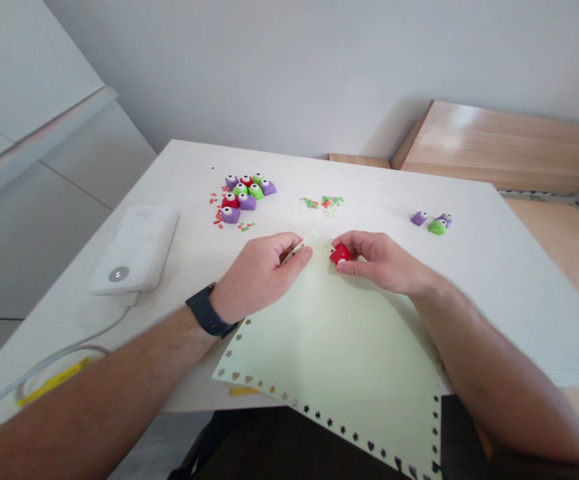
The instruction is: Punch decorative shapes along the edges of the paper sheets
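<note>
A pale green sheet of paper (339, 340) lies turned at an angle, its near part hanging over the table's front edge. Star and heart holes run along its borders. My left hand (269, 270) pinches the sheet near its far corner, thumb on top. In my right hand (379, 260) is a red craft punch (340, 255), held between thumb and fingers at the paper's edge just right of that corner. Whether the paper sits inside the punch's slot, I cannot tell.
Several purple, green and red craft punches (242, 193) stand at the back left among paper bits. More cut-outs (332, 201) lie at the back middle. Three punches (438, 227) sit on the right. A white power bank (136, 247) with a cable (89, 340) lies left.
</note>
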Action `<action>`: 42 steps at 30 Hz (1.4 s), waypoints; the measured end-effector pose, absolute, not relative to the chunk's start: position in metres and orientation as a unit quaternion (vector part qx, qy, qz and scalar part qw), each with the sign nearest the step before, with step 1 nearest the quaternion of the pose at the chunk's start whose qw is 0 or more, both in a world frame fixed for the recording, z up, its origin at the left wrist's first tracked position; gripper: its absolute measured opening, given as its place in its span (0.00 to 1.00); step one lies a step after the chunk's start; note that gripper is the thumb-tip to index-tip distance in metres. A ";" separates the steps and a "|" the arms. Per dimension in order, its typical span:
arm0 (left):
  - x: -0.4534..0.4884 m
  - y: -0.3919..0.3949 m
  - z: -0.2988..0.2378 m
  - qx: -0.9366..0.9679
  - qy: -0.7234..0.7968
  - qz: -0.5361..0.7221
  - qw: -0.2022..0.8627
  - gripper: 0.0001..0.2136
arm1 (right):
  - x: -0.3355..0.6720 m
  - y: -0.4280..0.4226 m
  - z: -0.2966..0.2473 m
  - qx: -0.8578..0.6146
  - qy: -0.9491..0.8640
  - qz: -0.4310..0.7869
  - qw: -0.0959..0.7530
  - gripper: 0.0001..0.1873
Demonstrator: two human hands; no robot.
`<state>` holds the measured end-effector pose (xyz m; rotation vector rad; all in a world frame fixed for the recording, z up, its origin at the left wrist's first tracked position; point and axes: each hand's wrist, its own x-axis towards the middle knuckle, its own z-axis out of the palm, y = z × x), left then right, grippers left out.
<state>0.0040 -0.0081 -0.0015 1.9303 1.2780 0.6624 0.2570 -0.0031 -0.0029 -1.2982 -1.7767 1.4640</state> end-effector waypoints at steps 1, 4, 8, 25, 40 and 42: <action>0.004 -0.008 -0.001 0.748 0.496 0.258 0.358 0.18 | 0.257 -0.003 -0.002 -0.476 -0.651 0.537 0.248 0.17; 0.004 -0.008 0.000 0.747 0.497 0.262 0.356 0.18 | 0.256 -0.004 -0.001 -0.476 -0.651 0.536 0.250 0.16; 0.005 -0.008 0.001 0.745 0.498 0.263 0.358 0.18 | 0.255 -0.006 0.000 -0.480 -0.653 0.530 0.251 0.14; 0.004 -0.008 0.000 0.748 0.498 0.257 0.355 0.18 | 0.252 -0.006 -0.002 -0.494 -0.671 0.494 0.249 0.13; 0.003 -0.007 -0.002 0.750 0.498 0.259 0.350 0.18 | 0.250 -0.005 -0.003 -0.489 -0.678 0.483 0.260 0.12; 0.004 -0.007 -0.002 0.750 0.498 0.256 0.352 0.18 | 0.250 -0.005 -0.004 -0.491 -0.678 0.481 0.261 0.12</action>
